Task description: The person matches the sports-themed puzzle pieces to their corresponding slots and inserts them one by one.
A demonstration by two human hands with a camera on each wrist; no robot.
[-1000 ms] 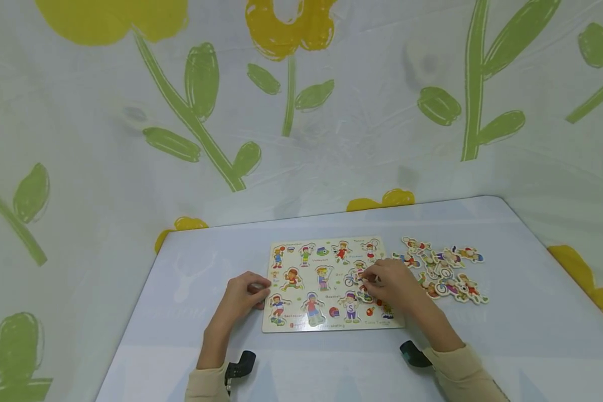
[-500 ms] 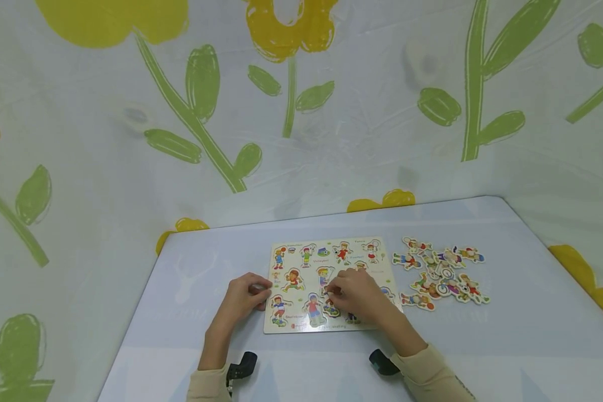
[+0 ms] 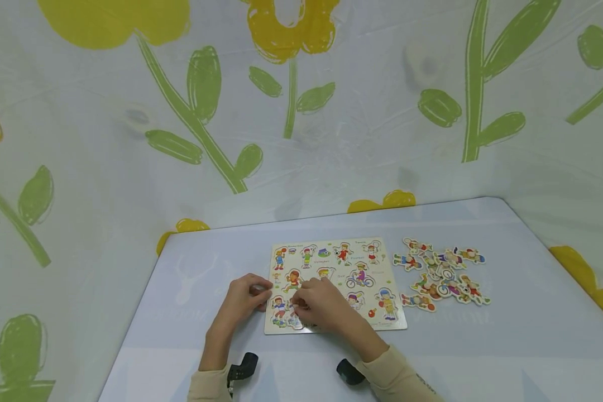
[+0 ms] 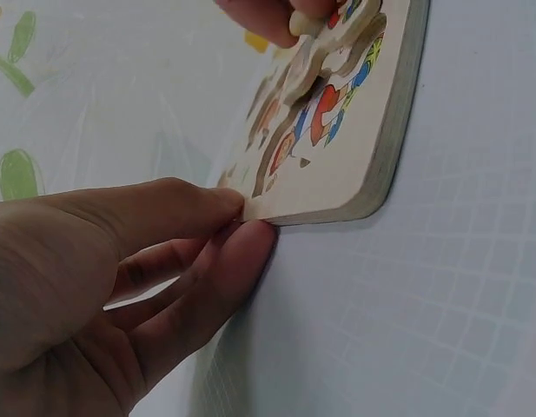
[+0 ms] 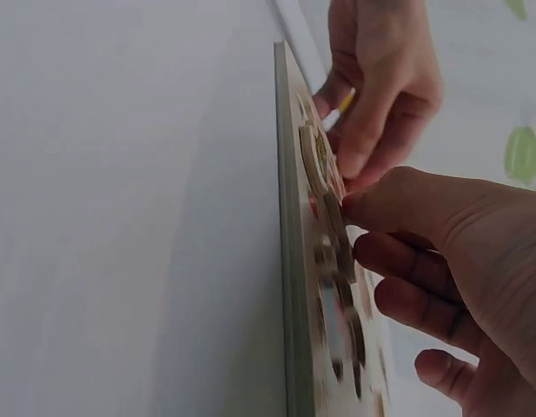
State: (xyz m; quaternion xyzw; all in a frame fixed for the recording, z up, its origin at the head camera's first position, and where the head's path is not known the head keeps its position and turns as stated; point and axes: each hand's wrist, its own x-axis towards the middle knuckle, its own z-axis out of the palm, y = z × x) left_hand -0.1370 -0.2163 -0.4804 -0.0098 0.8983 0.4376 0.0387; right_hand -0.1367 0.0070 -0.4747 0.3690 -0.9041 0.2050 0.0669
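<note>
One puzzle board on desk; left hand, grip pinching board's left edge; right hand, grip pinching cutout piece over near-left part; loose pieces right.

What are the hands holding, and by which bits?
The right hand pinches a flat, painted wooden puzzle piece by its small, round, pale wooden knob. The left hand pinches the pale, rectangular wooden board by its left edge.

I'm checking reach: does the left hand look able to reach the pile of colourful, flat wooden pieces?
Probably not: the left hand pinches the cream rectangular wooden board, and the right hand blocks the straight path to the pile.
</note>
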